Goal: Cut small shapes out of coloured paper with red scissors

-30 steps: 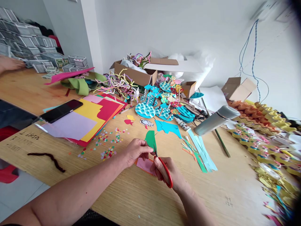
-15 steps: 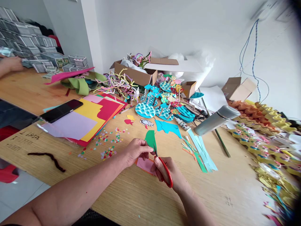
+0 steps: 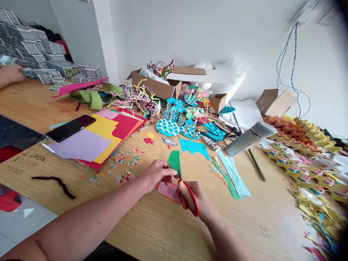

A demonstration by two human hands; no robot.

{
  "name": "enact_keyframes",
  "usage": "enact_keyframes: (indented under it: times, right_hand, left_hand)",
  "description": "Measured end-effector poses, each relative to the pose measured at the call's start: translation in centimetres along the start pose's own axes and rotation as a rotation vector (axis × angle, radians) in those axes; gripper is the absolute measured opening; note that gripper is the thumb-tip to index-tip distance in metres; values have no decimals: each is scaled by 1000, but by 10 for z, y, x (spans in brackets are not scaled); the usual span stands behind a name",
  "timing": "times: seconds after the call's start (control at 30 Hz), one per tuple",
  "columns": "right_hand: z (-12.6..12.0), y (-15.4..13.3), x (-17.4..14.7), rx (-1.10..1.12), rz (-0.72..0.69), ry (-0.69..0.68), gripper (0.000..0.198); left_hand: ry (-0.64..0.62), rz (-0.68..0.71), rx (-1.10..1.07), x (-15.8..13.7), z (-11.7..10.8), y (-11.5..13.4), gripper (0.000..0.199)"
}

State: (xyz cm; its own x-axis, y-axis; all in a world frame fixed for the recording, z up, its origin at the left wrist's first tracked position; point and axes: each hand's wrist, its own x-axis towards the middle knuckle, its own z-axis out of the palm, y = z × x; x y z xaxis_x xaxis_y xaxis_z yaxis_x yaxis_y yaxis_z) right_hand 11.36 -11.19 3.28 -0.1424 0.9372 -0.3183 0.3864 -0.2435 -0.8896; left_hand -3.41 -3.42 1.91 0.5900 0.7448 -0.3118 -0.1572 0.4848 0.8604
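My left hand (image 3: 160,173) pinches the lower edge of a piece of green paper (image 3: 174,160), which has a curved outer side. Red-handled scissors (image 3: 193,198) are gripped in my right hand (image 3: 191,195), their blades at the green paper's lower right edge. Under my hands lies a pink paper piece (image 3: 167,189) with a drawn curved line and an orange edge below it. Beyond the green paper are a small red fish cutout (image 3: 148,140), a yellow cutout (image 3: 150,135) and blue paper (image 3: 194,147).
Coloured sheets (image 3: 81,145) with a black phone (image 3: 71,128) lie at left, near scattered confetti (image 3: 126,176). A grey bottle (image 3: 250,138) lies right of pale blue strips (image 3: 235,175). Pipe cleaners (image 3: 133,94) and wavy blue crafts (image 3: 168,126) fill the back. Another person's hand (image 3: 12,74) shows far left.
Almost nothing differs. Both hands, the green paper and the scissors stay in nearly the same place.
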Motion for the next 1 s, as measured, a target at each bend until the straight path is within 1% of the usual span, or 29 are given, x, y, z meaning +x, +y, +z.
enact_keyframes:
  times: [0.43,0.83,1.0]
  right_hand:
    - [1,1,0,17,16,3,70]
    - [0,0,-1,28,21,9,72]
    - [0,2,-1,27,4,-7,71]
  left_hand:
    - [-8,3,8,0,0,1,19]
    - [12,-4,15,-1,1,3,22]
    - [11,-1,27,-1,1,2,21]
